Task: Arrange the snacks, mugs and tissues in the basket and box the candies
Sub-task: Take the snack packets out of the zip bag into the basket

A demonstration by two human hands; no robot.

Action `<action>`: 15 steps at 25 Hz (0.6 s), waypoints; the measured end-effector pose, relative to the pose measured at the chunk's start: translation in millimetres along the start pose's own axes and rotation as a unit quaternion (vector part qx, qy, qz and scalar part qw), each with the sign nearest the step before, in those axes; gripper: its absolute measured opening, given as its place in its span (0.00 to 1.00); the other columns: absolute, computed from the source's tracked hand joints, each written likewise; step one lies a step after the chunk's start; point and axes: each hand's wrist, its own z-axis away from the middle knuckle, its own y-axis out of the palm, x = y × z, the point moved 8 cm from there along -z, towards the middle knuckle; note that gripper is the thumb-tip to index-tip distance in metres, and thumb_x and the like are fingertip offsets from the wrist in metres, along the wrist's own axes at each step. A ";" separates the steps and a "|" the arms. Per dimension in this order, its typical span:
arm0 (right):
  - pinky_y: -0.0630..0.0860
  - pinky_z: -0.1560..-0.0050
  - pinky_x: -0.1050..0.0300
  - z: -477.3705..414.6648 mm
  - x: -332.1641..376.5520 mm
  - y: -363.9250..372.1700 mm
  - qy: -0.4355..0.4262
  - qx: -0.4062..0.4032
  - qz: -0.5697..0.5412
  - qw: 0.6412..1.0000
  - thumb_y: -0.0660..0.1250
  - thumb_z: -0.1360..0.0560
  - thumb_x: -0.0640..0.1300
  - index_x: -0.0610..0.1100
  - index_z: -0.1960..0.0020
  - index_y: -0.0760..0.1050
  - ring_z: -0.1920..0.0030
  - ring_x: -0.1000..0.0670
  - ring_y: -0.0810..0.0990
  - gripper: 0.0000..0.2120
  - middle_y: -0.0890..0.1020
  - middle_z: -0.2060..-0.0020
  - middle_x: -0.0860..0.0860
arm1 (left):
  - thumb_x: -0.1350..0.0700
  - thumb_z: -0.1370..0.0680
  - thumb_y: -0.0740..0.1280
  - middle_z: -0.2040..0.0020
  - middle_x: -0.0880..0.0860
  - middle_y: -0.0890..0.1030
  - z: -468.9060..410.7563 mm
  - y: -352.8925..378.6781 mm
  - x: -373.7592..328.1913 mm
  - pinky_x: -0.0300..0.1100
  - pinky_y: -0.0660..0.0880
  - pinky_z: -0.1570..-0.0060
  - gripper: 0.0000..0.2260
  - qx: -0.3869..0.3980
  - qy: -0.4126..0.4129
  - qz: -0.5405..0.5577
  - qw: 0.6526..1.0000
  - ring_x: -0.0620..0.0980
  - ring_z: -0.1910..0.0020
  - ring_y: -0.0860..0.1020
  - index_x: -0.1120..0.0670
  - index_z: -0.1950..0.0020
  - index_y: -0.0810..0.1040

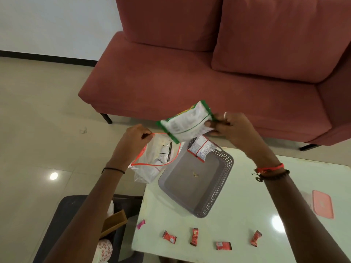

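My right hand (pixel 230 128) grips a green-edged white snack packet (pixel 187 122) by its right end, holding it in the air above the far end of the grey basket (pixel 214 196). My left hand (pixel 135 136) pinches the red-trimmed rim of a clear plastic bag (pixel 152 164), which hangs off the table's left side with more packets inside. A red-and-white snack packet (pixel 202 148) leans in the basket's far end. Several red wrapped candies (pixel 194 237) lie in a row near the front edge of the white table (pixel 256 215), with a pink candy (pixel 141 223) at the left.
A pink lidded box (pixel 322 204) sits at the table's right edge. A red sofa (pixel 190 82) stands just beyond the table. At lower left a dark seat (pixel 62 224) holds a brown cardboard piece (pixel 114 223) and patterned items. Tiled floor lies to the left.
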 end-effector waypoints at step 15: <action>0.77 0.42 0.41 -49.3 -291.7 -53.4 0.258 -0.082 0.222 0.937 0.62 0.23 0.36 0.38 0.38 0.78 0.45 0.37 0.80 0.14 0.82 0.45 0.37 | 0.55 0.25 0.68 0.62 0.57 0.79 -24.0 2.9 -0.8 0.40 0.68 0.62 0.07 -0.065 0.012 -0.012 0.998 0.50 0.66 0.74 0.58 0.57 0.83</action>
